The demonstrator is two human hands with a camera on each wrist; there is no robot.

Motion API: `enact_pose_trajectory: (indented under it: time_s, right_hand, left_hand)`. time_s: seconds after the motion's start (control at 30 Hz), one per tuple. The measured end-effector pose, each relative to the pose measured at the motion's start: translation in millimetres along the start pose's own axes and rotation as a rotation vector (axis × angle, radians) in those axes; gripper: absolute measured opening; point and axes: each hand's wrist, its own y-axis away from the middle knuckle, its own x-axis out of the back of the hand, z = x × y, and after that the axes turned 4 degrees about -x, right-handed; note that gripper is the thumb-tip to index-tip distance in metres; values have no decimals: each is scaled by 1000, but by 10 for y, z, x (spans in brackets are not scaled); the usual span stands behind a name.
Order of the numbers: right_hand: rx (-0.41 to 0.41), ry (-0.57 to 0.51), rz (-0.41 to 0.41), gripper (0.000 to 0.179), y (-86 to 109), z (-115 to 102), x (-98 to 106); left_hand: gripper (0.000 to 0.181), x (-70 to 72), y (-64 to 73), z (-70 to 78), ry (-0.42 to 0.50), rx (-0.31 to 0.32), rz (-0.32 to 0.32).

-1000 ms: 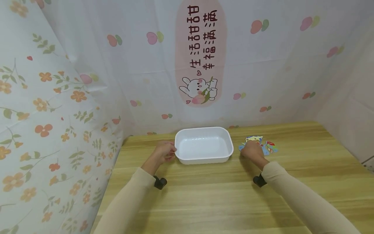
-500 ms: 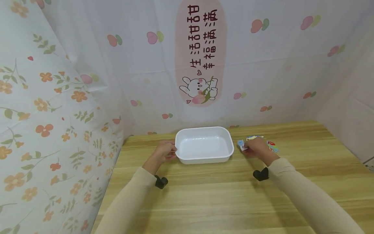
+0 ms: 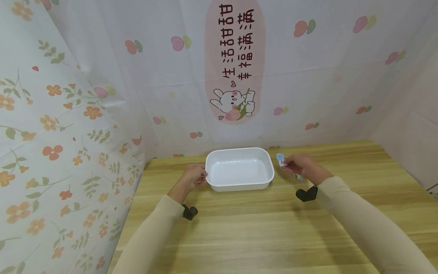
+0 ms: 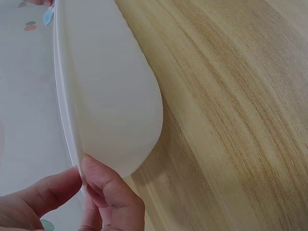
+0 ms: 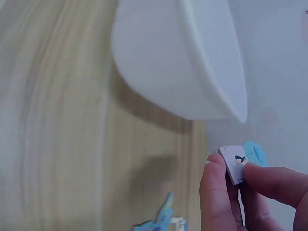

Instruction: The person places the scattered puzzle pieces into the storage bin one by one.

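Observation:
A white, rounded rectangular dish (image 3: 239,187) stands near the back of the table. My left hand (image 3: 193,176) pinches its left rim between thumb and fingers, seen closely in the left wrist view on the dish wall (image 4: 110,72). To the right of the dish, my right hand (image 3: 304,167) holds a small flat piece (image 5: 234,162), white with a light blue end and a dark printed figure, between thumb and fingertips. It is raised above the table, close to the dish's right end. Below that hand lie colourful flat pieces (image 5: 162,222), mostly hidden by it in the head view.
A wood-grain table (image 3: 239,232) carries everything. Directly behind it hangs a white printed cloth (image 3: 164,99), with a floral cloth (image 3: 51,171) at the left. Dark curved mounts (image 3: 307,194) show at both wrists.
My right hand has lifted the white-and-blue piece off the group of colourful pieces and moved slightly up and back with it. The left hand and the dish stay in place.

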Motion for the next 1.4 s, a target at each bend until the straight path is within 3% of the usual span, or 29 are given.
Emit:
enact_pose_trajectory:
  time_s: [0.3, 0.53, 0.73, 0.83, 0.9, 0.97, 1.1, 1.4]
  right_hand:
    - [-34, -86, -14, 16, -66, -169, -98]
    - [-66, -89, 34, 18, -123, -227, -246]
    - [-77, -81, 19, 9, -151, -255, -415]
    - [-83, -99, 0, 45, -166, -263, -496]
    - [-88, -110, -2, 51, -176, -269, -547]
    - [-96, -107, 4, 42, -184, -275, -589]
    - [-110, -71, 29, 8, -202, -287, -681]
    - [-132, -74, 46, 11, -351, -232, -889]
  left_hand:
    - [37, 2, -1, 13, -9, 4, -1]
    - [33, 12, 35, 25, -11, -18, 0]
    - [36, 18, 2, 5, -7, 2, 0]
    - [37, 19, -20, -5, -1, 8, 0]
    - [37, 19, -14, -1, 1, 8, -1]
    - [37, 20, 2, 9, 0, 8, -1]
    - [38, 15, 18, 17, -3, 1, -4]
    - [37, 20, 11, 2, 2, -5, -1]
